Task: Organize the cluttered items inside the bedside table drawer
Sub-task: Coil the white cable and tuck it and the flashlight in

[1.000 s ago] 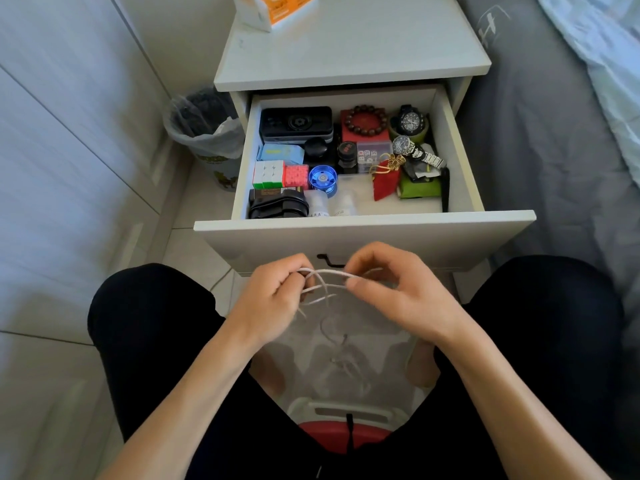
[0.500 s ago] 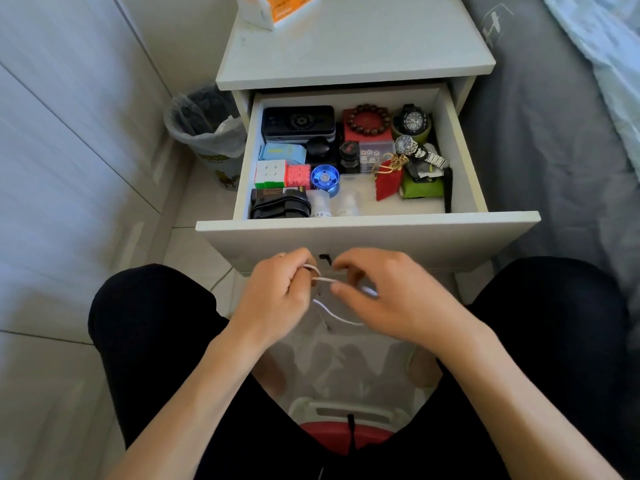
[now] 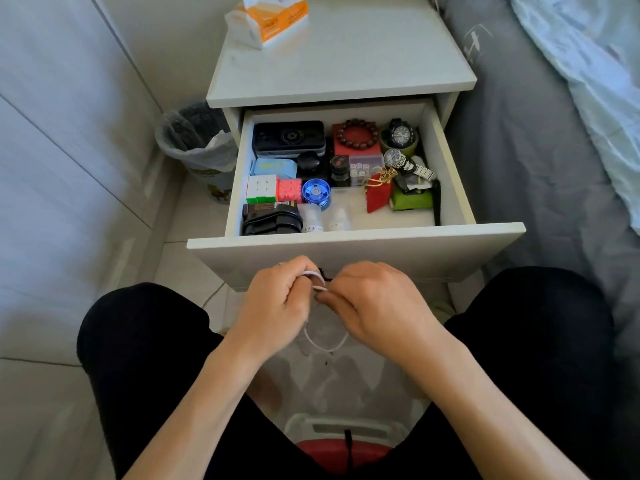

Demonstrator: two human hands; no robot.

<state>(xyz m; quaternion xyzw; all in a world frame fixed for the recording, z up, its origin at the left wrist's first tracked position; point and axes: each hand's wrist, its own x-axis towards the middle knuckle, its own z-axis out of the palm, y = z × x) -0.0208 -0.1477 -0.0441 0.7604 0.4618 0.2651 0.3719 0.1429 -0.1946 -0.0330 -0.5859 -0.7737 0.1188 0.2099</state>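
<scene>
Both hands, left hand point(image 3: 277, 299) and right hand point(image 3: 377, 303), pinch the white cable point(image 3: 317, 284), coiled between them just before the open drawer point(image 3: 346, 242). Risk: the hanging loop (below the grip) unwinds if either pinch slackens.

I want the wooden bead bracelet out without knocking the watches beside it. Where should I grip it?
Pinch the near arc of the brown wooden bead bracelet from above. It lies flat as an open ring on the red box, so fingers probably slip under there, away from the black watch.
</scene>
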